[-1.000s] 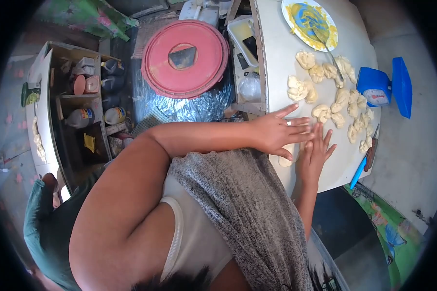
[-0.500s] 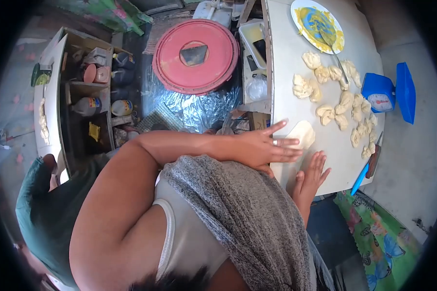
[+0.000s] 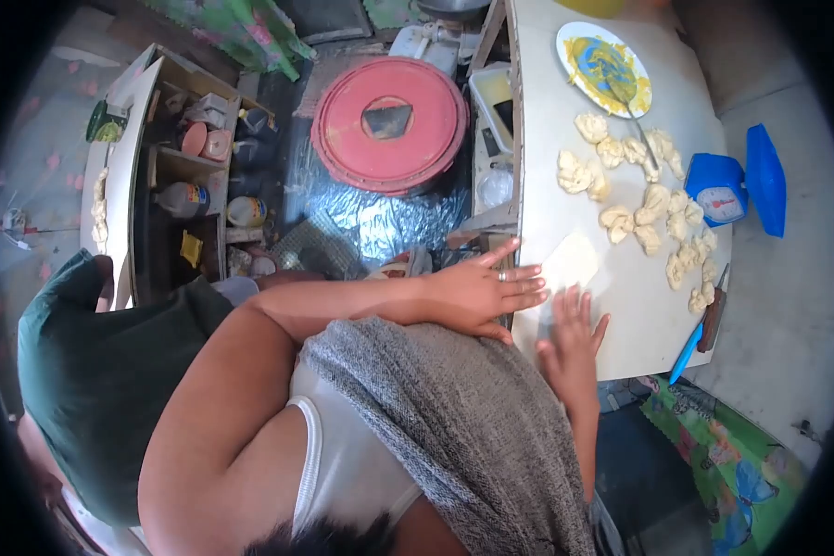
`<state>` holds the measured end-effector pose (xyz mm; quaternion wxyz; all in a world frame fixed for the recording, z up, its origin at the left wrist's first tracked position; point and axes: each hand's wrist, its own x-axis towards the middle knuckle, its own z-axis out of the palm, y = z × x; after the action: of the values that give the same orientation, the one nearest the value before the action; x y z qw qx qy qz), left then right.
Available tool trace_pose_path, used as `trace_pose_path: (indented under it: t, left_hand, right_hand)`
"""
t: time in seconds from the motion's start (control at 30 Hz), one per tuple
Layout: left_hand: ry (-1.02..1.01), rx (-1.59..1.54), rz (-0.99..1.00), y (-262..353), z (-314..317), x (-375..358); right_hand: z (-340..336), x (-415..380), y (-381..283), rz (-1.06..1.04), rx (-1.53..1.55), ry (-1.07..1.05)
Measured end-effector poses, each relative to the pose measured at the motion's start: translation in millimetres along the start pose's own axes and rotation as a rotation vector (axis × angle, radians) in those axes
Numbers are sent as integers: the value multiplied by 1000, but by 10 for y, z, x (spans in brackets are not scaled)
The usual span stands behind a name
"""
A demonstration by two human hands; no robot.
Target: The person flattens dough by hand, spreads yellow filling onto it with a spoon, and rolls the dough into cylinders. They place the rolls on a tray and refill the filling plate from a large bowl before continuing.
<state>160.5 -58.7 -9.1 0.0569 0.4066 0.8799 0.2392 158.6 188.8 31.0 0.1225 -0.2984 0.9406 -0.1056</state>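
A flattened pale piece of dough (image 3: 573,260) lies on the white table near its left edge. My left hand (image 3: 491,292), with a ring on one finger, is spread with its fingertips over the table edge beside the dough. My right hand (image 3: 570,347) lies open and palm down on the table, fingers out, its fingertips right at the dough's near edge. Beyond my hands are several knotted dough pieces (image 3: 619,222). A white plate (image 3: 565,42) smeared with yellow paste stands farther up, and a spoon (image 3: 641,130) reaches from it over the dough.
A blue kitchen scale (image 3: 716,196) stands at the table's right side. A knife (image 3: 711,320) and a blue-handled tool (image 3: 686,352) lie at the right corner. Left of the table is a bucket with a red lid (image 3: 389,125). A person in dark green clothing (image 3: 102,389) is at far left.
My left hand has drawn back left off the dough toward the table edge. My right hand has shifted left, up to the dough's near edge. The camera view has moved slightly.
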Motion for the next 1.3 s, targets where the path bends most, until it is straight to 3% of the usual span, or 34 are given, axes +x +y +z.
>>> trace_pose_path:
  t: [0.03, 0.1, 0.2, 0.3, 0.37, 0.47, 0.5, 0.57, 0.73, 0.8, 0.93, 1.03, 1.1, 1.17, 1.23, 1.3]
  left_hand:
    - [6, 12, 11, -27, -13, 21]
    - [149, -26, 30, -117, -32, 72]
    - [165, -51, 17, -353, -197, 295]
    - [262, -34, -6, -693, -504, 507]
    - [579, -257, -198, -985, -641, 612]
    - [839, -580, -352, -1483, -819, 826]
    - [839, -589, -346, -1662, -851, 907]
    - [890, -1137, -486, -1947, -939, 1067]
    - [820, -1558, -626, -2158, -1115, 1379]
    - [763, -1557, -626, -2224, -1144, 1468]
    - [600, -1484, -637, -2483, -1226, 1607]
    - [604, -1492, -609, -2571, -1239, 1676]
    - [650, -1471, -653, -2539, -1274, 1728]
    - [694, -1447, -698, -2522, -1300, 1778]
    - [659, -1442, -605, -2551, -1312, 1830]
    - [608, -1424, -638, -2543, -1316, 1915]
  right_hand:
    - [-121, 103, 95, 2, 210, 91]
    - [-392, 575, 307, 47, 309, 455]
    - [-677, 1627, 723, 141, 164, 784]
    - [-730, 2471, 1149, 184, 182, 717]
    - [-763, 2728, 1145, 262, -95, 436]
    - [-932, 2834, 1142, 288, -181, 308]
    - [-1001, 2864, 1194, 295, -189, 306]
    - [-1183, 2907, 1302, 198, -67, 490]
    - [-1570, 3592, 1484, 21, -102, 564]
    - [-1652, 3880, 1563, -111, -256, 509]
    - [-1761, 4008, 1819, -127, -450, 380]
    - [-1726, 3727, 2025, -99, -397, 332]
    - [-1680, 3423, 2051, -12, -92, 248]
    - [-1687, 3195, 2057, 73, -28, 176]
    - [-1694, 3140, 2072, 158, 40, 107]
    - [-1675, 3246, 2093, 165, 139, 378]
